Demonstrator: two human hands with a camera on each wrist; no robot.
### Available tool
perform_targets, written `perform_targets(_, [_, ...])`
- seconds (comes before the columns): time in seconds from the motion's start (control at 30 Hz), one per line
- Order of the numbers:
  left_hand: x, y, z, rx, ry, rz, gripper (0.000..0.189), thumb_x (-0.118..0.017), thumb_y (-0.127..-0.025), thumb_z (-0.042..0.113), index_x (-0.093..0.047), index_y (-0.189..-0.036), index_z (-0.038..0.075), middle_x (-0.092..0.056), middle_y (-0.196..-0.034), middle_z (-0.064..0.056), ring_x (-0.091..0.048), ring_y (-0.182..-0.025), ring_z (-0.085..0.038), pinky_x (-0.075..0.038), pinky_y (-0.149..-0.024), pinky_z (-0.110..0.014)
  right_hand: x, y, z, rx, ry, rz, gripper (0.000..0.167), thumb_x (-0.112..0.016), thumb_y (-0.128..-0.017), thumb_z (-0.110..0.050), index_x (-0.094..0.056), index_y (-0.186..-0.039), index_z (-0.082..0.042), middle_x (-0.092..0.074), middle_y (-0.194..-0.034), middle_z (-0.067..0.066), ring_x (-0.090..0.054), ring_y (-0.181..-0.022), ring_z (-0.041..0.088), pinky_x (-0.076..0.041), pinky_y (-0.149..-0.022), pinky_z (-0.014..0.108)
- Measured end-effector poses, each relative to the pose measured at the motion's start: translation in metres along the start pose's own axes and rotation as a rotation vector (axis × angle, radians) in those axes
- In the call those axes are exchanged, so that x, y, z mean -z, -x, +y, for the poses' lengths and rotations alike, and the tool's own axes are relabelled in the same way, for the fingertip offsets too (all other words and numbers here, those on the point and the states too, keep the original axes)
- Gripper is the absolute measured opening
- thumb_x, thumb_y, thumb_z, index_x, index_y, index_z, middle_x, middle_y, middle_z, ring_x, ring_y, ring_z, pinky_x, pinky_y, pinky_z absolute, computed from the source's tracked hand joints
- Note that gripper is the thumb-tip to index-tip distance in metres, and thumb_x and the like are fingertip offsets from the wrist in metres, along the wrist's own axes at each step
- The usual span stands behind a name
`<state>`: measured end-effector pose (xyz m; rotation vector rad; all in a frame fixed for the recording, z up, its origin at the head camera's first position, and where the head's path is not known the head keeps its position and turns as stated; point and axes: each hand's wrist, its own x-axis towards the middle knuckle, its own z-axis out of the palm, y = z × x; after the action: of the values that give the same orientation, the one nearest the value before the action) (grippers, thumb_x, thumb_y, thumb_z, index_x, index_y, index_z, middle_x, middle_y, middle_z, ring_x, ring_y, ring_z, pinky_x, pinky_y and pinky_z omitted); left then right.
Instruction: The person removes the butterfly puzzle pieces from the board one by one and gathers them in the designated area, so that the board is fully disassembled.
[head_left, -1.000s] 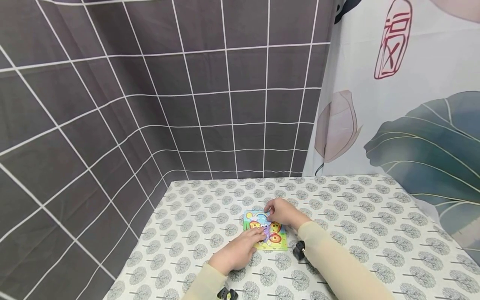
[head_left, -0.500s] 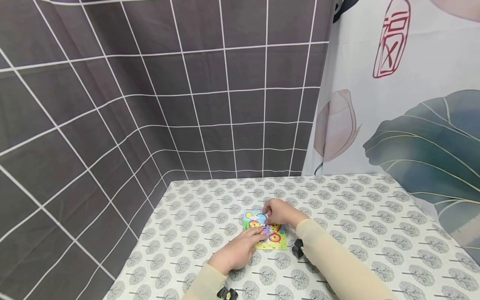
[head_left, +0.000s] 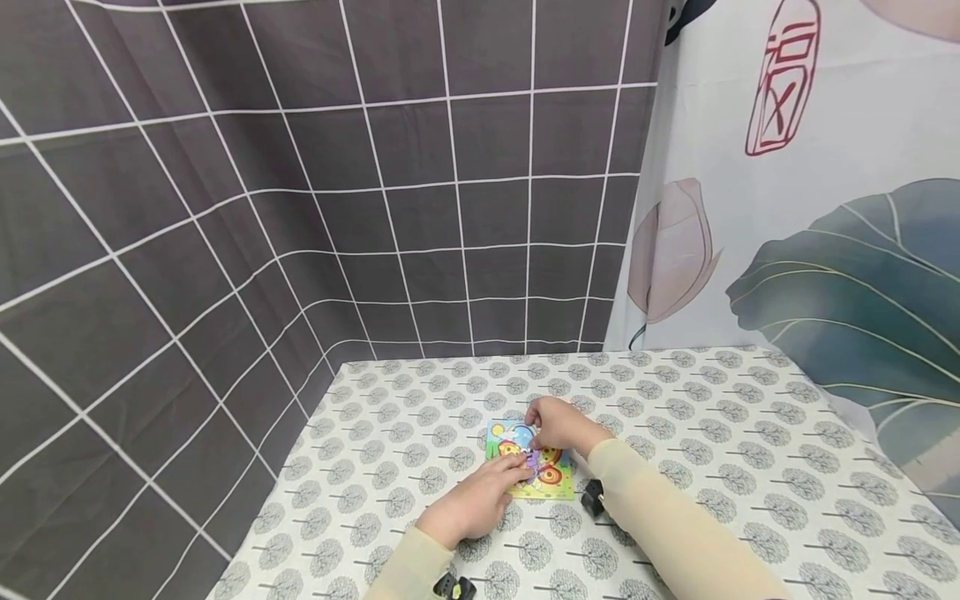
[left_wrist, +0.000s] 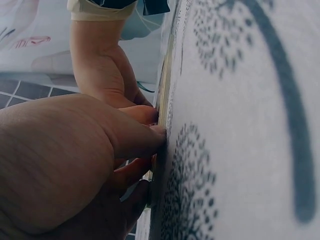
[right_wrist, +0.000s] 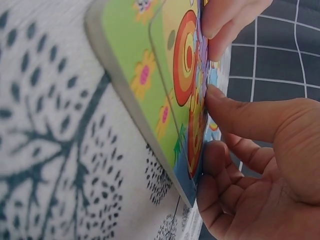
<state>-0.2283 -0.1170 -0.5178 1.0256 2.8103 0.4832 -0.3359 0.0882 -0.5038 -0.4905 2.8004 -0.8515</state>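
Observation:
A flat, colourful butterfly jigsaw puzzle [head_left: 557, 490] lies on the table, with a green border and a raised rim line in the right wrist view. My left hand [head_left: 480, 498] rests on its left and middle part, fingers mostly straight; in the left wrist view the thumb touches by the board's thin edge [left_wrist: 165, 80]. At the upper right side, my right hand [head_left: 564, 423] holds the puzzle with bent fingers. Its thumb [right_wrist: 235, 112] presses on the printed face, while the curled fingers meet the far edge. The exact contact under the fingertips is hidden.
The tablecloth [head_left: 390, 500] carries a grey tree print. A dark curtain with white grid lines [head_left: 420, 217] hangs behind and to the left. On the right hangs a pale curtain [head_left: 697, 125] with large leaves. Black wrist devices [head_left: 454, 587] sit at the cuffs.
My right hand has shifted slightly left, its thumb moving down and inward over the puzzle. The left hand stays in place on the board.

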Motion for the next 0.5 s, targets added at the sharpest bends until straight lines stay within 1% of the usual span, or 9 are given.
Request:
perform_targets(0.2, [-0.001, 0.0, 0.0, 0.006, 0.012, -0.002, 0.054, -0.059, -0.103, 0.008, -0.052, -0.155, 0.022, -0.039, -0.166, -0.003, -0.035, -0.153, -0.023, -0.03, -0.126, -0.044, 0.0, 0.0, 0.003, -0.001, -0.049, -0.006, 0.034, -0.092, -0.074, -0.007, -0.071, -0.1, -0.009, -0.06, -0.091, 0.004, -0.055, -0.079, 0.018, -0.053, -0.072, 0.032])
perform_targets(0.37, [-0.001, 0.0, -0.001, 0.008, 0.018, 0.0, 0.054, -0.059, -0.103, 0.008, -0.052, -0.155, 0.022, -0.039, -0.166, -0.003, -0.035, -0.153, -0.023, -0.031, -0.125, -0.044, 0.002, -0.001, 0.008, -0.004, -0.096, -0.026, 0.035, -0.089, -0.074, -0.001, -0.07, -0.101, -0.01, -0.059, -0.092, 0.003, -0.055, -0.083, 0.018, -0.053, -0.077, 0.032])
perform_targets(0.4, [-0.001, 0.0, -0.001, 0.008, 0.018, 0.003, 0.055, -0.06, -0.103, 0.008, -0.052, -0.155, 0.022, -0.039, -0.166, -0.003, -0.035, -0.153, -0.024, -0.031, -0.125, -0.044, 0.002, -0.001, 0.009, 0.003, -0.106, -0.026, 0.035, -0.088, -0.074, 0.001, -0.069, -0.102, -0.01, -0.059, -0.092, 0.003, -0.054, -0.082, 0.017, -0.053, -0.076, 0.032])
perform_targets(0.5, [-0.002, 0.0, -0.001, 0.013, 0.016, 0.01, 0.055, -0.06, -0.103, 0.007, -0.052, -0.155, 0.022, -0.04, -0.165, -0.003, -0.036, -0.152, -0.025, -0.032, -0.125, -0.045, 0.002, 0.001, 0.011, 0.029, -0.146, -0.02, 0.036, -0.081, -0.073, 0.009, -0.069, -0.101, -0.01, -0.059, -0.086, 0.003, -0.054, -0.076, 0.018, -0.052, -0.068, 0.031])
